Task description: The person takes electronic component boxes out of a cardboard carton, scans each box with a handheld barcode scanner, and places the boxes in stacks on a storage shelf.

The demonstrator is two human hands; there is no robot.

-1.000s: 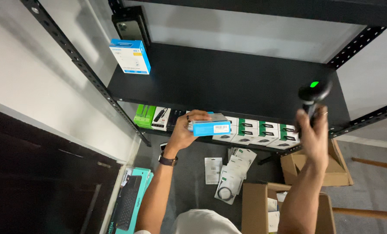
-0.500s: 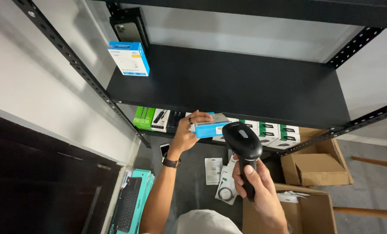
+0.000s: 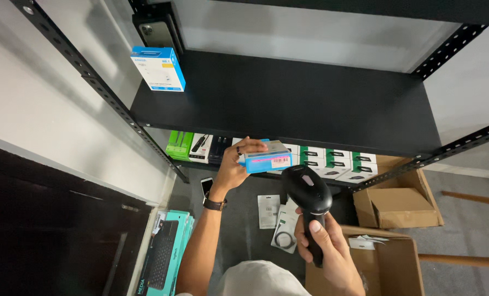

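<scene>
Blue box (image 3: 268, 157) gripped in left hand (image 3: 231, 167), long axis level, label facing scanner (image 3: 307, 194) clenched by right hand (image 3: 322, 246), just below-right.

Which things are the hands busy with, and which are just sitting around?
In use:
left hand holding a small blue box
right hand holding a black scanner

Just lying about:
blue and white box on the black shelf
cardboard box
keyboard box

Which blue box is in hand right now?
The blue box gripped by the left hand, in front of the scanner. The other blue box stands alone on the shelf.
</scene>
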